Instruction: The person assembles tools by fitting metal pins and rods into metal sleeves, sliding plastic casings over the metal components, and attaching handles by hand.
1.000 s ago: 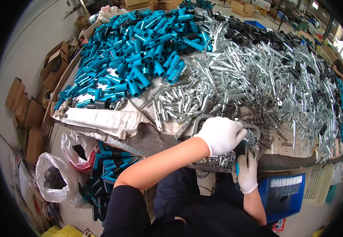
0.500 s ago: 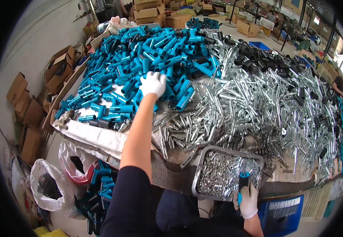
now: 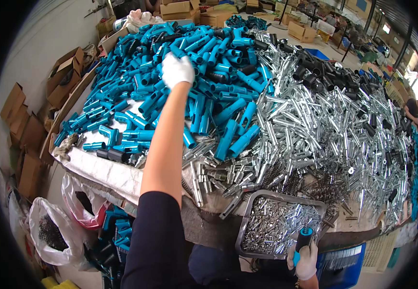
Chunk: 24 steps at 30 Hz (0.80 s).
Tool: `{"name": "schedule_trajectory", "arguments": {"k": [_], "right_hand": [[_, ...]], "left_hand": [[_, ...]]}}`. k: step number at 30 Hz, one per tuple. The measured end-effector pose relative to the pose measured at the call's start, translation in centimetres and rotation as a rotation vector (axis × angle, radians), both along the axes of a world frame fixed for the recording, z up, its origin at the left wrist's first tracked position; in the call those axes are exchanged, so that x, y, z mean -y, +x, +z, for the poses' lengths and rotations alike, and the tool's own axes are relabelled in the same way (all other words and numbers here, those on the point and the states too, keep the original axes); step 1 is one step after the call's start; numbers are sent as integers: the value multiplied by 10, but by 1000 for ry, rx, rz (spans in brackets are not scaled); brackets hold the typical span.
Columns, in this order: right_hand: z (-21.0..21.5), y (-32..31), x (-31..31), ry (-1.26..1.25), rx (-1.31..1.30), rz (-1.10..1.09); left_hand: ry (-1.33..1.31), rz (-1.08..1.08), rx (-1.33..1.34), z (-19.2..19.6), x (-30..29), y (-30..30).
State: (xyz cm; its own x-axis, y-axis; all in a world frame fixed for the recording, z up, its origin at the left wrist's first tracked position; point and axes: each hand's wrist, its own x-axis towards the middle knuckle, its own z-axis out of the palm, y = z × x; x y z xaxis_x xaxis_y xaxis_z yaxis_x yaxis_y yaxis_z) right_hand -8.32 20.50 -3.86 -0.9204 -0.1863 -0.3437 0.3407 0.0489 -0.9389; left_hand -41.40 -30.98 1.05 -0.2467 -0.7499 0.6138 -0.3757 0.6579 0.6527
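Note:
My left hand [image 3: 177, 71], in a white glove, reaches onto the big pile of blue pistol-shaped housings [image 3: 228, 113]. Its fingers stretch forward over the parts, their tips partly hidden, and no part shows in its grasp. Near the table's front edge my right hand [image 3: 307, 264], also gloved, is closed around a blue housing with a black cylindrical part [image 3: 304, 239], its round end upward. Just beside it is a metal tray [image 3: 241, 231] of small silver parts [image 3: 276, 221]. Long silver rods and tubes [image 3: 305, 125] cover the table's right half.
Dark springs [image 3: 315, 188] lie behind the tray, and black sleeves [image 3: 315, 67] top the silver heap. White bags [image 3: 69, 241] stand on the floor at left, near cardboard boxes [image 3: 64, 72]. A blue crate [image 3: 353, 269] sits below the table's front. Another person [image 3: 413, 110] is at far right.
My left hand has moved farther over the pile and slightly left. Several blue housings have slid nearer, toward the silver parts. My right hand still holds its housing, now a little lower in view.

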Motion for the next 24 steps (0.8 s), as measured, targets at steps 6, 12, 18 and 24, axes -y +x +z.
{"name": "schedule_trajectory", "arguments": {"k": [6,12,18,24], "right_hand": [[-11,4,-8,-2,-11,-10],[5,4,-7,-27,25,-28],[11,-7,-4,-99,50,78],[16,-6,-13,-87,34,134]], "left_hand": [[436,-258,82,-39,59,-3],[111,-787,523,-14,-81,16],[-506,-1102,640,21,-211,136],[216,-1387,164,58,-285,240]]}}
